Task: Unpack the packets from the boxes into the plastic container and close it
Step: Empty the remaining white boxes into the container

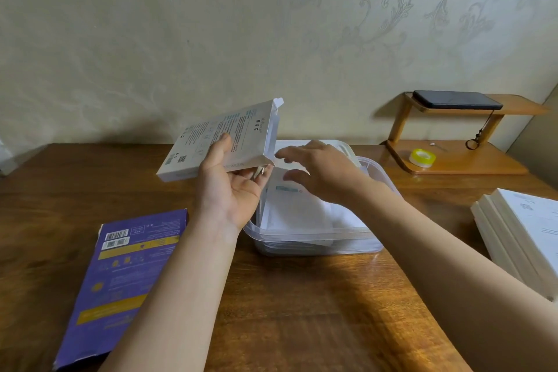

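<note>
Plastic container [314, 238] sits open on the counter [302, 296], directly below both hands, white packets [297, 208] already inside. White box [220, 142] tilts above its left rim, long axis running left to right, open end toward the container. Left hand [232, 181] clamps the box; right hand [320, 169], fingers spread, hovers nearest that opening, seemingly empty.
</note>
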Tool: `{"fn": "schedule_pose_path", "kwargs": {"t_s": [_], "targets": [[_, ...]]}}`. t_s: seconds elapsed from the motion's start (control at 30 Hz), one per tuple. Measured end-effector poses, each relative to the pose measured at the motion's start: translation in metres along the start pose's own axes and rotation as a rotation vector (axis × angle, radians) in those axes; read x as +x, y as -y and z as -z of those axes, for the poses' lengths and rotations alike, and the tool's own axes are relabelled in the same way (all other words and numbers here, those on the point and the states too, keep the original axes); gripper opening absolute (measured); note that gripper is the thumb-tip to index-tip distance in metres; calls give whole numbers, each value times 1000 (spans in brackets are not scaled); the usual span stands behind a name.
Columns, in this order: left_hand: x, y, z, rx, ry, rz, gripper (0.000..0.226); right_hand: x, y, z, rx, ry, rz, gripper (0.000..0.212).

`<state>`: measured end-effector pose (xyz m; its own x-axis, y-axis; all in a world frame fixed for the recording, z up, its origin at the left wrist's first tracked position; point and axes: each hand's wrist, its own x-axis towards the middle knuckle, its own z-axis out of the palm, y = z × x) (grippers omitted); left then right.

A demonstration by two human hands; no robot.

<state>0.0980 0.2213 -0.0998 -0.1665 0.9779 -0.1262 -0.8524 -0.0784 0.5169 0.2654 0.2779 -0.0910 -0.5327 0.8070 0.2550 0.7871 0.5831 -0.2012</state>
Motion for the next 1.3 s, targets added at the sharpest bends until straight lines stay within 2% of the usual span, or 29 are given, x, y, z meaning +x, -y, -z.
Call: {"fn": "schedule_pose_path", "kwargs": {"t_s": [0.1,0.23,0.3,0.37,0.5,0.7,0.93,1.2,1.3], "targets": [[0,0,1,0,9,6,42,-11,-1,8,8,22,-74,42],[1,0,0,2,9,13,36,-28,-3,16,78,349,-201,76],[1,1,-1,7,1,10,34,-33,0,16,64,446,-149,88],[1,1,-1,7,-5,10,35,-32,2,14,35,496,-72,88],[0,1,-1,5,6,5,40,-27,4,10,6,519,-5,85],[-1,0,-2,5,8,14,34,-19,4,2,-63,493,36,92],[-2,1,-3,7,23,9,25,-8,2,-22,-28,540,100,88],[0,1,-1,18,28,2,38,-9,1,-28,-225,562,176,83],[-1,2,-2,34,24,1,33,-9,1,-30,-232,545,171,83]]}}
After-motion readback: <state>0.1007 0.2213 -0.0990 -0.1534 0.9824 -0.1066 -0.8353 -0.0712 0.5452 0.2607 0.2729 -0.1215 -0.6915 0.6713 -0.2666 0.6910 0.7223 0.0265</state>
